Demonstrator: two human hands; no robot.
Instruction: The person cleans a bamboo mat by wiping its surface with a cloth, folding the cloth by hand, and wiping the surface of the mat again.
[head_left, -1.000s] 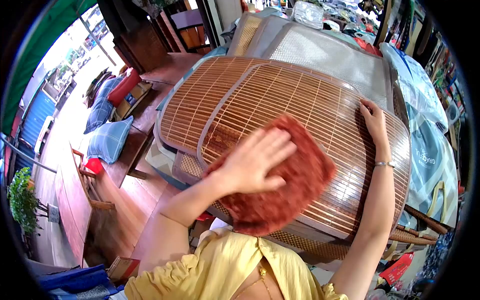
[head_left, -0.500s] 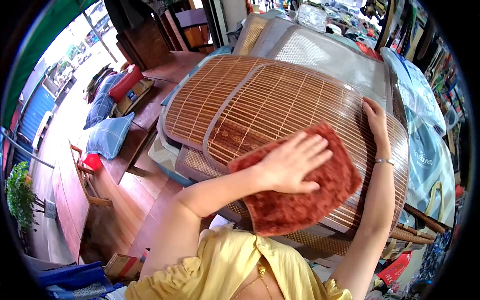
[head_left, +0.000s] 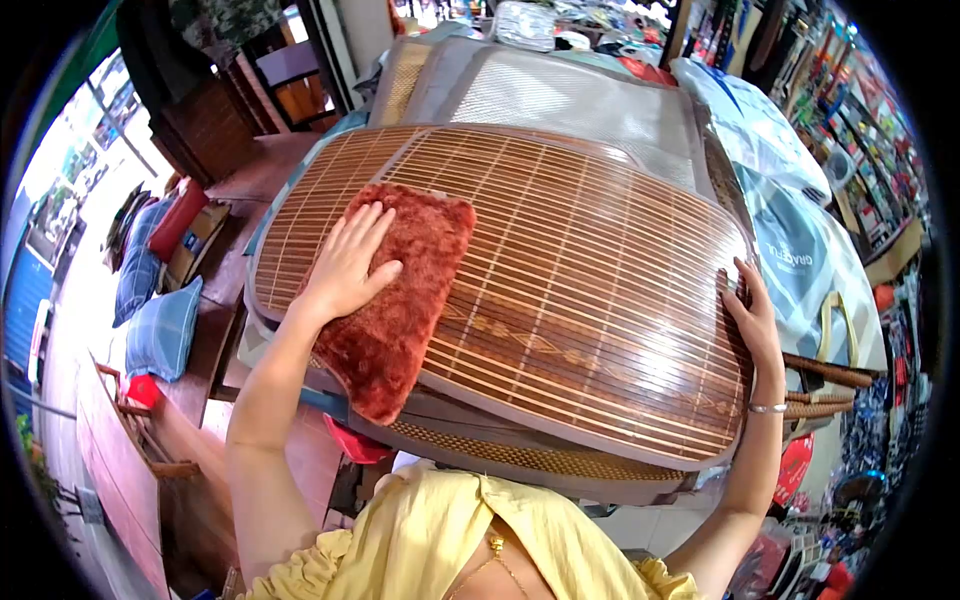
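Observation:
A reddish-brown plush cloth [head_left: 420, 290] lies over the left part of a brown bamboo mat [head_left: 590, 270]. My left hand [head_left: 350, 265] rests flat on the cloth with its fingers stretched out, pressing it against the slats. At the mat's right edge, my right hand [head_left: 750, 305] lies on the surface, fingers extended, and holds nothing. The mat has a grey cloth border and a darker patterned band. It sits on top of a stack of other mats, whose woven tan edge [head_left: 540, 455] shows along the near side.
Silvery grey mats [head_left: 580, 100] lie behind the stack. A pale blue printed bag [head_left: 800, 250] leans at the right, near rolled bamboo pieces [head_left: 825, 370]. To the left, a blue cushion [head_left: 165, 330] rests on a wooden bench. Crowded goods line the right side.
My left hand has swept the plush cloth leftward across the mat, baring its middle and right. My right hand has slid lower along the right edge, and the view has turned rightward.

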